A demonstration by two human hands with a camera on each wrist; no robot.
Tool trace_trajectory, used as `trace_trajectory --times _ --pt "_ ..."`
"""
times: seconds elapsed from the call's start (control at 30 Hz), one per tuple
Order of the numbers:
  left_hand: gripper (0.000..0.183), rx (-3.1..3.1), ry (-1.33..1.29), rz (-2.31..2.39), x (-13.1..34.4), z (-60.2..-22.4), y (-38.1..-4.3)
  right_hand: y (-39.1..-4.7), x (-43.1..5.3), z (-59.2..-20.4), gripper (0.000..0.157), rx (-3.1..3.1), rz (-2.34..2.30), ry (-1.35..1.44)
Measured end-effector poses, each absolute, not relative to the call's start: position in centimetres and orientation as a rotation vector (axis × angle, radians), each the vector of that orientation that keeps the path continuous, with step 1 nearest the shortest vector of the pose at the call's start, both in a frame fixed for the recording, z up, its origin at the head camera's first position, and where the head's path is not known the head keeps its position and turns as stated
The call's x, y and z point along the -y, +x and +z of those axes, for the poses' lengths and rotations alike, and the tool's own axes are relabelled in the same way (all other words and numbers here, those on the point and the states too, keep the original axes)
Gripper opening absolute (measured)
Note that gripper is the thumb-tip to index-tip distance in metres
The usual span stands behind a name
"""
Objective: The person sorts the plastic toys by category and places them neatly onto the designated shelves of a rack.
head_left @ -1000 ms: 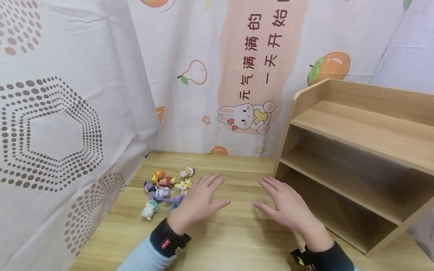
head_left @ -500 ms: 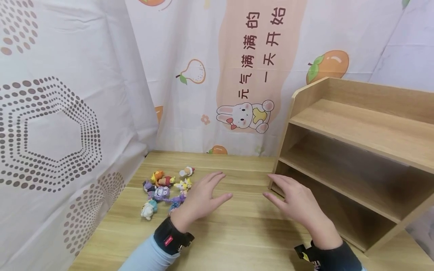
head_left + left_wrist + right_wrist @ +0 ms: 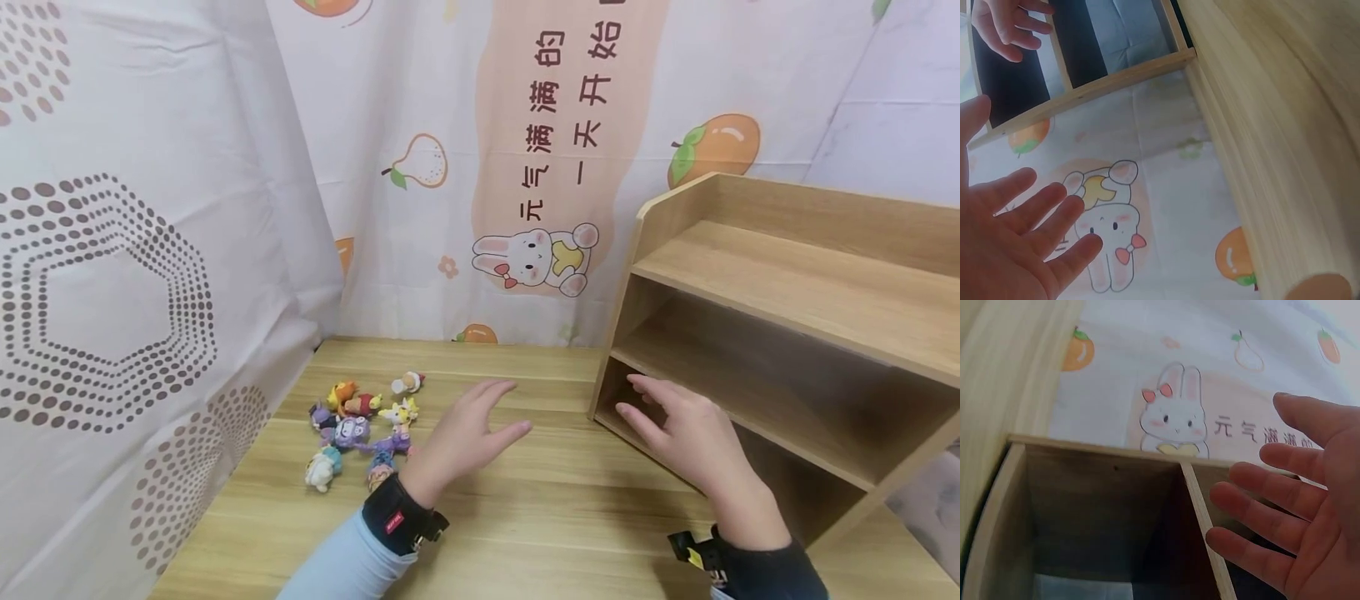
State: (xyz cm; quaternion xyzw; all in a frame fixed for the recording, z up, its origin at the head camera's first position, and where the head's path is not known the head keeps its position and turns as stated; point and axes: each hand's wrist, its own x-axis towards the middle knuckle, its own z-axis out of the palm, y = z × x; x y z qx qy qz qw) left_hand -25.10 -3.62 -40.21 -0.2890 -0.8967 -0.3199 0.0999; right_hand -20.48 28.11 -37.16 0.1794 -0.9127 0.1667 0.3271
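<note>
My left hand (image 3: 463, 437) hovers over the table with fingers loosely extended and holds nothing. Just left of it lies a group of small toy figures, among them a purple one (image 3: 351, 432), a white and blue one (image 3: 323, 468) and a yellow one (image 3: 400, 412). My right hand (image 3: 693, 429), its fingers also extended and holding nothing, is in front of the lower part of a wooden shelf (image 3: 795, 333). In the right wrist view, the right hand (image 3: 1291, 506) appears beside the shelf's divider (image 3: 1200, 519), apparently not gripping it.
The wooden table (image 3: 517, 517) runs beneath both hands. At the back hangs a printed curtain (image 3: 420, 250) with a rabbit and fruit; a dotted white curtain (image 3: 135, 292) hangs on the left. The shelf takes up the table's right side.
Both hands have shifted to the right, the right hand farther, over the shelf's front. The head view has turned slightly right. The toy figures lie as before.
</note>
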Motion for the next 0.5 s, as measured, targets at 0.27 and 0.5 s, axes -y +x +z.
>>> trace_trajectory --times 0.27,0.5 --pt "0.068 2.645 -0.866 -1.022 1.8 -39.6 -26.1 -19.6 -29.8 -35.7 0.043 2.282 0.427 0.398" --pt "0.065 2.586 -0.926 -1.141 -0.4 -39.1 -27.2 -19.2 -31.2 -34.9 0.042 2.219 0.406 0.331"
